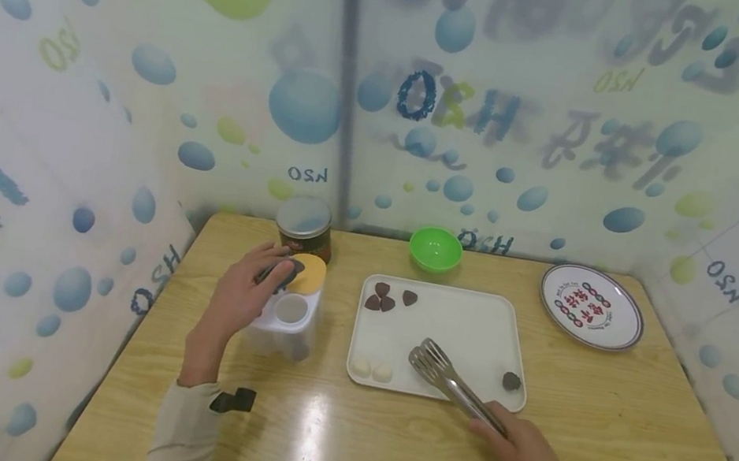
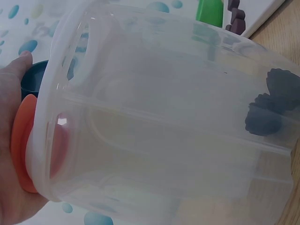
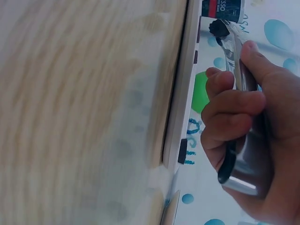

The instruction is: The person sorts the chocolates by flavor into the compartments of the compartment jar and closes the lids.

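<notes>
My left hand (image 1: 245, 285) pinches a dark lid (image 1: 291, 273) above a translucent compartment container (image 1: 278, 335). Beside it, an orange lid (image 1: 309, 276) sits on the container, and one round opening at the front is uncovered. Dark scalloped pieces (image 2: 265, 117) lie inside, near the bottom. In my right hand (image 1: 523, 453) is a pair of metal tongs (image 1: 454, 383), gripped by the handle over the white tray (image 1: 464, 316). A dark scalloped piece (image 3: 219, 28) shows at their tips in the right wrist view; the head view hides it.
Several brown pieces (image 1: 381, 296), two white pieces (image 1: 372, 370) and a dark piece (image 1: 511, 381) lie on the tray. Behind stand a lidded can (image 1: 304, 227) and a green bowl (image 1: 435, 250). A printed plate (image 1: 591, 306) is at the right, before the patterned walls.
</notes>
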Available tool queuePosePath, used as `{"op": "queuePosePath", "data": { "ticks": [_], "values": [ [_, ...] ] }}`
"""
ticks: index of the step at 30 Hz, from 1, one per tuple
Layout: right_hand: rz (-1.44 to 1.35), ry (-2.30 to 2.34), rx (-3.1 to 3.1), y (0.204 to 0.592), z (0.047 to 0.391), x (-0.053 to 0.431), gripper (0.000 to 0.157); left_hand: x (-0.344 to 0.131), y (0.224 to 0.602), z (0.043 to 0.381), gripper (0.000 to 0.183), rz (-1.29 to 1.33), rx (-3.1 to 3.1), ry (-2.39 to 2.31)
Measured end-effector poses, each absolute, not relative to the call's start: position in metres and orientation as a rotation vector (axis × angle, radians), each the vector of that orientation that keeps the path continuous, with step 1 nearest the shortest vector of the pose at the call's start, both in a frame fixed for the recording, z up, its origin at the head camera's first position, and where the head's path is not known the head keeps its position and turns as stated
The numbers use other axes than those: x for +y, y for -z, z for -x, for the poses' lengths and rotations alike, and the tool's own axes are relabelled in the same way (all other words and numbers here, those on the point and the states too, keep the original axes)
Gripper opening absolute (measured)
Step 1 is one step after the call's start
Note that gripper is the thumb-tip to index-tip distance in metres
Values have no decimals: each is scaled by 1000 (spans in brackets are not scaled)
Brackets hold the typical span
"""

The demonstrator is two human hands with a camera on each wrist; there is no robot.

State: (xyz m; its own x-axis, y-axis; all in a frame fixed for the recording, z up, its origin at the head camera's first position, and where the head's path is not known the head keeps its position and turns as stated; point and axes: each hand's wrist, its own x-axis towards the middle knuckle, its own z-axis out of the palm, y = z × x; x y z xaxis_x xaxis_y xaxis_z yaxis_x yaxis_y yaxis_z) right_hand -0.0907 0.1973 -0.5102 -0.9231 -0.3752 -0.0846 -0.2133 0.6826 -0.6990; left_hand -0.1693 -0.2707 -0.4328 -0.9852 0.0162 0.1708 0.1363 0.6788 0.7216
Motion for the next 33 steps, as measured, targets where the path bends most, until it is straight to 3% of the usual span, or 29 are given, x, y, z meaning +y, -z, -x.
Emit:
{"op": "queuePosePath", "data": {
  "ticks": [13,22,33],
  "values": [
    [701,1236,2593,492,118,151,1,-271,434,167,56,112,-2733,1194],
    [844,1278,2545,479,122,99,16,-270,430,168,54,138,-2710,1225],
    [942,1136,2661,467,128,41,20,-270,433,168,52,152,-2705,1213]
  ]
}}
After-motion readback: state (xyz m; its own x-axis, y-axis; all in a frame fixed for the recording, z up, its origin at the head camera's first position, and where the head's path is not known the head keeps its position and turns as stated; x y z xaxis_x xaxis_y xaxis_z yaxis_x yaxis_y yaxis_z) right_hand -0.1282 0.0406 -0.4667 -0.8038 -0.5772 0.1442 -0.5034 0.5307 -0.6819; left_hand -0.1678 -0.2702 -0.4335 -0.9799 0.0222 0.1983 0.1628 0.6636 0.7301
